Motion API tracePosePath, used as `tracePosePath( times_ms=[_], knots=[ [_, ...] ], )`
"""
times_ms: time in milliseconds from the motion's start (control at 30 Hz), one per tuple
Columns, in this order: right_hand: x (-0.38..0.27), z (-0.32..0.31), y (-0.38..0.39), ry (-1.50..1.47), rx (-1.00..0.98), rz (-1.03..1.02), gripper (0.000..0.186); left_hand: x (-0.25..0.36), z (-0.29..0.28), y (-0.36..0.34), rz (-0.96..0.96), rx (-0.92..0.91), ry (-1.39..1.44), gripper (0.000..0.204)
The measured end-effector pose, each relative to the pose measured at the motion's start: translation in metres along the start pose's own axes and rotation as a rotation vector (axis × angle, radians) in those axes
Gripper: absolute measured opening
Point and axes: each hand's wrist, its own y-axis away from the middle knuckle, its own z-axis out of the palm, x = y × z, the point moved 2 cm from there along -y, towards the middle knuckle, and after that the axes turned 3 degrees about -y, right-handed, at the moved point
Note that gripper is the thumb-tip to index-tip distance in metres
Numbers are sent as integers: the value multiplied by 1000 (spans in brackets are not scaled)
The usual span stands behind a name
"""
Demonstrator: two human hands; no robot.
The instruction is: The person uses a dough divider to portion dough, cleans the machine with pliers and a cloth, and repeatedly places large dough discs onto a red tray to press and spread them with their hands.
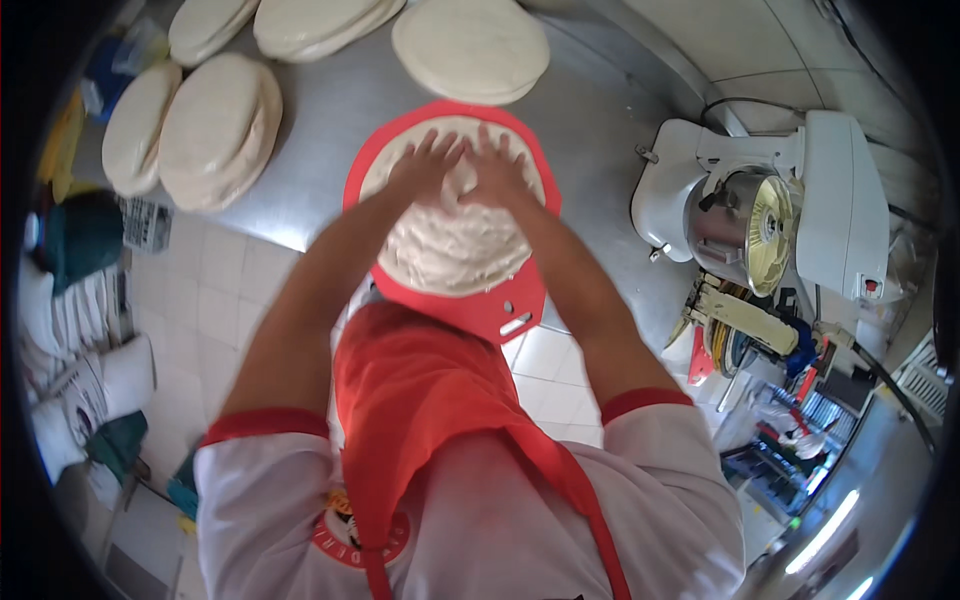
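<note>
A round sheet of pale dough (455, 250) lies on a red board (355, 165) with a slotted handle that points toward me. The dough's near half is dimpled and bumpy, while the far part under my hands looks smoother. My left hand (432, 165) rests on the far half with its fingers spread. Beside it my right hand (492, 172) also presses flat on the dough, fingers apart, the two hands nearly touching. Neither hand grips anything. Just beyond the board sits a stack of flat dough rounds (470, 48).
More stacked dough rounds (220, 130) lie at the left of the metal table (320, 95). On the right stands a white stand mixer (840, 200) with a steel bowl (745, 225). Several tools (740, 320) lie near it. White sacks (110, 385) are piled at the far left.
</note>
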Motion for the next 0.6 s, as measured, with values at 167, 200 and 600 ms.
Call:
tracePosePath(
  times_ms=[167, 200, 600],
  knots=[
    [43, 55, -12, -433, -68, -118, 66, 3, -58, -66, 45, -454, 51, 104],
    [63, 10, -32, -391, 29, -147, 57, 19, -97, -85, 19, -438, -17, 95],
    [54, 17, 119, -1244, 464, 542, 70, 92, -59, -95, 384, 101, -131, 55]
  ],
)
